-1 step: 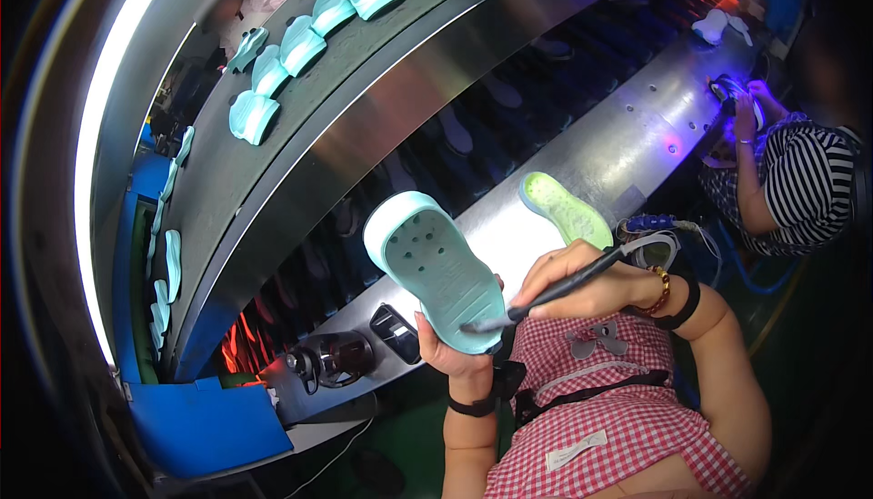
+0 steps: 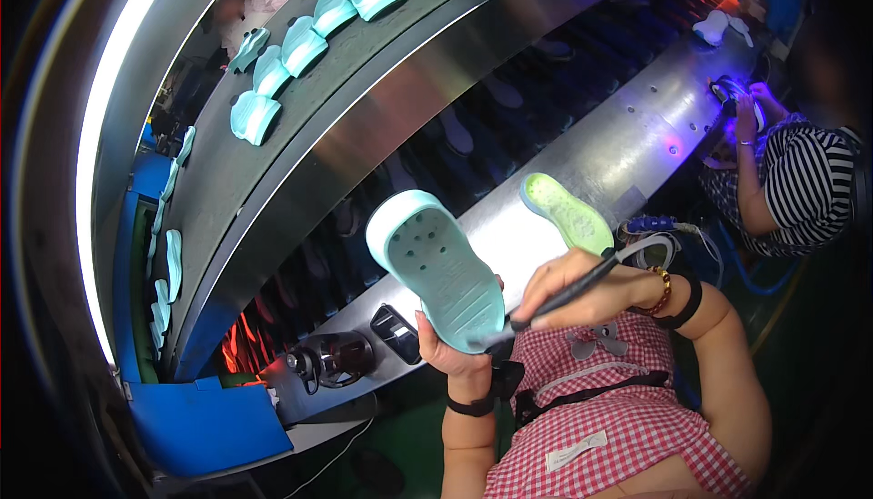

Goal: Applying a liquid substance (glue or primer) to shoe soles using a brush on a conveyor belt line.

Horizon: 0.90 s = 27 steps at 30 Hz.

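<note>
Head view, items as follows. One aqua shoe sole [image 2: 441,272], raised above the bench on its near side, inner face up: raised rim, cluster of small holes at the far end, ribbed lines at the near end. One left hand [image 2: 444,354], mine, clamped on the near end of that sole, thumb at its left edge, a fingertip showing at its right. One brush [image 2: 573,292], black handle, pale bristles at the near right rim of the sole; whether they touch, I cannot tell. One right hand [image 2: 602,297], mine, fingers closed round the brush handle. One pale tube [image 2: 662,244], looped just behind my right wrist.

On the metal bench [image 2: 491,217]: one yellow-green sole [image 2: 568,211], lying flat beyond my right hand; one black phone-like slab [image 2: 396,334], left of my left hand; one dark jug [image 2: 341,356], farther left.

Beyond: one dark conveyor belt [image 2: 214,185], carrying a row of aqua pieces [image 2: 305,46]. Far right: one co-worker in a striped top [image 2: 809,181], hands under violet light. Worn by me: one red checked apron [image 2: 605,426].
</note>
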Tool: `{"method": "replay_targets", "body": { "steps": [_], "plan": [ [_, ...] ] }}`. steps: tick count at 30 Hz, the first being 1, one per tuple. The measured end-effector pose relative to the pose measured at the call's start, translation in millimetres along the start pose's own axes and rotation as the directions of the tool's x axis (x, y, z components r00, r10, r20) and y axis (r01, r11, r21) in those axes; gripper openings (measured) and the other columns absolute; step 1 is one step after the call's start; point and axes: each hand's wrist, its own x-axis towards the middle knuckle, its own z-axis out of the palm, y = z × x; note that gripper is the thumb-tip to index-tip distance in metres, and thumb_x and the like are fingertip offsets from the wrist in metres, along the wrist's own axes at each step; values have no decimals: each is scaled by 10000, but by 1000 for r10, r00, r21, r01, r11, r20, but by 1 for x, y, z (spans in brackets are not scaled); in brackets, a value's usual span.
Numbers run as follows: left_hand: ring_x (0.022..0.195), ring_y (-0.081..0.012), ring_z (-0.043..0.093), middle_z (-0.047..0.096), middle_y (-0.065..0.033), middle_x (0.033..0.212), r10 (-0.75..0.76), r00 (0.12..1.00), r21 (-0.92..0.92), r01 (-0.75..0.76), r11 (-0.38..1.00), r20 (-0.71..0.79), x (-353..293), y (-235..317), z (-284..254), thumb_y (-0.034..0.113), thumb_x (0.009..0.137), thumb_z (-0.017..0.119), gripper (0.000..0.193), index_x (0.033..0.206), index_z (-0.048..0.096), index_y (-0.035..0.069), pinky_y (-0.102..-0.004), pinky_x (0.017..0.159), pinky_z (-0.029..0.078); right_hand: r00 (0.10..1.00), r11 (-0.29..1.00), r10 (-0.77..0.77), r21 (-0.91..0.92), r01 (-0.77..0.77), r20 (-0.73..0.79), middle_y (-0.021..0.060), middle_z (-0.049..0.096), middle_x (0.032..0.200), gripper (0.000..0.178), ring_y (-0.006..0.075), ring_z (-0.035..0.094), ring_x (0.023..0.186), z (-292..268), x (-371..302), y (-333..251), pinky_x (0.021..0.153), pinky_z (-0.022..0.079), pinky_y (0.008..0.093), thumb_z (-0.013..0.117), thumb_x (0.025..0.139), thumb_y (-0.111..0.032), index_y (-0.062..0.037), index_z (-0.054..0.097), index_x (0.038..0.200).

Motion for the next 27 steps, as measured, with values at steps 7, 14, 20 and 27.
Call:
{"method": "replay_targets", "body": {
  "steps": [7,14,20,27],
  "plan": [
    [1034,-347,498,489,-138,1188,-106,994,-134,108,985,16,9,7,2,432,858,343,531,1233,425,66,-550,864,370,950,962,-271,53,266,153,110,641,863,190,226,604,823,4,-4,2,745,471,305,660,716,-92,-21,648,892],
    [1014,-277,547,523,-195,1133,-621,783,50,621,782,-20,19,12,1,267,894,377,467,1218,383,-70,-375,893,429,932,953,-174,-185,241,318,84,642,928,182,229,610,830,-30,-6,-8,721,473,309,607,754,-103,-54,631,928],
    [950,-214,576,542,-173,1100,-717,676,265,733,627,-173,15,18,16,235,889,460,432,1182,435,-81,-306,810,481,897,964,-139,-152,220,420,85,639,915,190,245,606,840,-41,-5,-12,688,469,336,575,756,-99,-66,617,938],
    [911,-188,593,565,-150,1062,-730,649,335,751,569,-214,11,21,15,232,891,466,422,1183,443,-72,-280,775,495,897,914,-41,-346,212,440,66,640,905,212,261,599,834,-60,-6,-20,685,467,352,596,720,-120,-99,620,929]
  ]
}}
